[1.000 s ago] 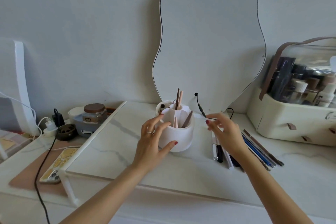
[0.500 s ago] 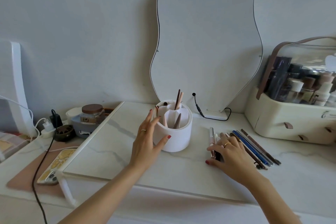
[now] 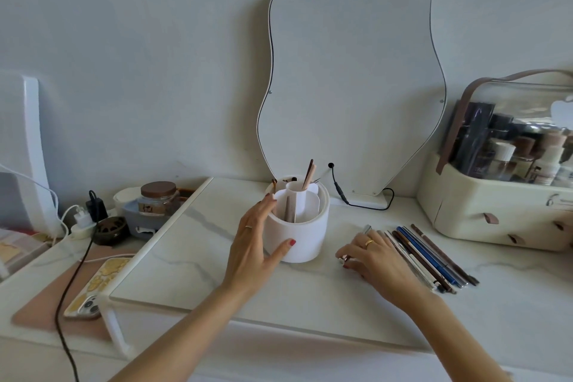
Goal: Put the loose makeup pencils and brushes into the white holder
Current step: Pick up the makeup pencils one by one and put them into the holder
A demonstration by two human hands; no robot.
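Observation:
The white holder (image 3: 305, 239) stands on the marble board (image 3: 192, 273), with a few pencils and brushes (image 3: 308, 174) upright in its compartments. My left hand (image 3: 251, 245) grips the holder's left side, thumb on the front wall and fingers at the rim. Several loose pencils and brushes (image 3: 434, 257) lie side by side to the right of the holder. My right hand (image 3: 375, 257) rests on the left end of that row, its fingers curled around a silver pencil (image 3: 366, 229) that lies on the board; both its ends stick out past the hand.
A wavy mirror (image 3: 350, 87) leans on the wall behind the holder, its black cable (image 3: 362, 205) trailing at the base. A cream cosmetics case (image 3: 496, 211) stands at the right. Left of the board are a jar (image 3: 158, 198), chargers and a phone (image 3: 96, 285).
My right hand came down from beside the holder onto the pencil row and curled around a silver pencil. My left hand stayed on the holder, which has turned a little.

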